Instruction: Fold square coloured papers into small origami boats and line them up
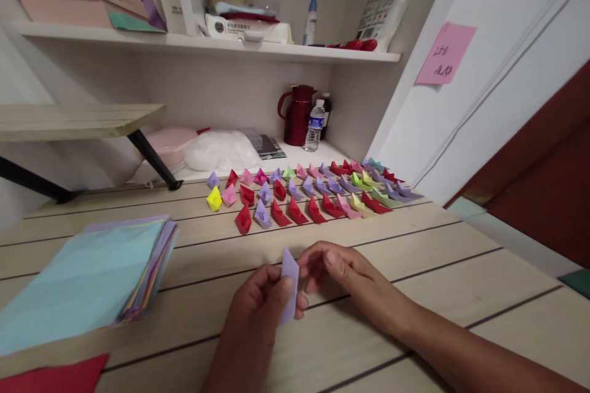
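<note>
A small folded piece of lilac paper [290, 276] stands upright between the thumb and fingers of my left hand [265, 301]. Just to its right is my right hand [343, 270], its fingers loosely curled and the thumb apart from them. The right fingertips are close to the paper's edge; whether they touch it I cannot tell. Beyond both hands, rows of small folded paper boats [297, 212] in red, lilac, pink, yellow and green cover the back of the slatted table [415, 258].
On the left lies a stack of coloured paper sheets [87, 276], light blue on top, with a red sheet [55, 377] nearer me. A small raised wooden shelf [78, 123] stands behind the stack. A dark red jug [298, 116] and a water bottle [315, 126] are at the back.
</note>
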### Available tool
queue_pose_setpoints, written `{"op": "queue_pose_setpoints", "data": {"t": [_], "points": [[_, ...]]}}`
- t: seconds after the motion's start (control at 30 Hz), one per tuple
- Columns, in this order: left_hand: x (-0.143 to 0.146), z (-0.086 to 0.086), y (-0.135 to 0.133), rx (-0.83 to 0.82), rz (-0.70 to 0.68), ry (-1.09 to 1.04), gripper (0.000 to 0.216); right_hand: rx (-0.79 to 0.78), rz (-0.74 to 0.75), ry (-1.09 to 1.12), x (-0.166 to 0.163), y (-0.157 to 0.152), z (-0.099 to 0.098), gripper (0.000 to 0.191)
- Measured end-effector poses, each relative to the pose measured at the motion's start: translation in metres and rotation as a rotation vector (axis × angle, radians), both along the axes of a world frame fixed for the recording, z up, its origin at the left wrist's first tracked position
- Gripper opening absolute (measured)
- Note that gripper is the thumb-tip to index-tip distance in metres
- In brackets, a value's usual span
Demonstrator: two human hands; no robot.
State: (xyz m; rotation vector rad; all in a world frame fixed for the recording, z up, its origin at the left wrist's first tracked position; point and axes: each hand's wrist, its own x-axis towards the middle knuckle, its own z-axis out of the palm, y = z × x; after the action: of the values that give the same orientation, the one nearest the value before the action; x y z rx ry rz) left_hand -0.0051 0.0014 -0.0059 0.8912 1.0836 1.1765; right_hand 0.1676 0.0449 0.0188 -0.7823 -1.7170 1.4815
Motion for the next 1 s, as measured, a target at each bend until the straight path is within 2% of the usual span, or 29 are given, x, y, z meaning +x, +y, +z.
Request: {"op": "queue_pose_setpoints", "data": {"t": [0.07,0.17,0.23,0.3,0.47,0.57,0.67,0.77,0.87,1.0], "points": [[0.004,0.004,-0.005,0.02,-0.086,0.14,0.019,-0.119,0.039,0.028,-0.001,0.001,-0.003,0.041],[0.01,0.008,-0.012,0.053,-0.165,0.367,0.018,-0.162,-0.013,-0.03,-0.003,-0.001,-0.007,0.037],[0.012,0.008,-0.014,0.058,-0.172,0.39,0.02,-0.145,-0.062,-0.056,-0.004,-0.002,-0.007,0.038],[0.013,0.007,-0.013,0.054,-0.165,0.318,0.019,-0.137,-0.119,-0.03,-0.003,-0.003,-0.006,0.039],[0.013,0.003,-0.007,0.055,-0.061,0.216,0.007,-0.12,-0.175,0.056,-0.003,-0.001,-0.004,0.036],[0.013,0.003,-0.007,0.064,-0.006,0.201,0.01,-0.197,-0.061,0.141,-0.003,-0.001,-0.007,0.036],[0.012,0.005,-0.007,0.071,0.031,0.19,0.011,-0.24,0.053,0.075,-0.003,-0.002,-0.009,0.04],[0.012,0.006,-0.007,0.102,0.123,0.224,0.012,-0.233,0.016,0.01,-0.003,-0.004,-0.01,0.039],[0.014,0.007,-0.008,0.152,0.225,0.306,0.026,-0.251,-0.012,0.068,-0.005,-0.004,-0.01,0.038],[0.016,0.006,-0.008,0.146,0.26,0.318,0.02,-0.333,0.025,0.128,-0.008,-0.001,-0.015,0.037]]}}
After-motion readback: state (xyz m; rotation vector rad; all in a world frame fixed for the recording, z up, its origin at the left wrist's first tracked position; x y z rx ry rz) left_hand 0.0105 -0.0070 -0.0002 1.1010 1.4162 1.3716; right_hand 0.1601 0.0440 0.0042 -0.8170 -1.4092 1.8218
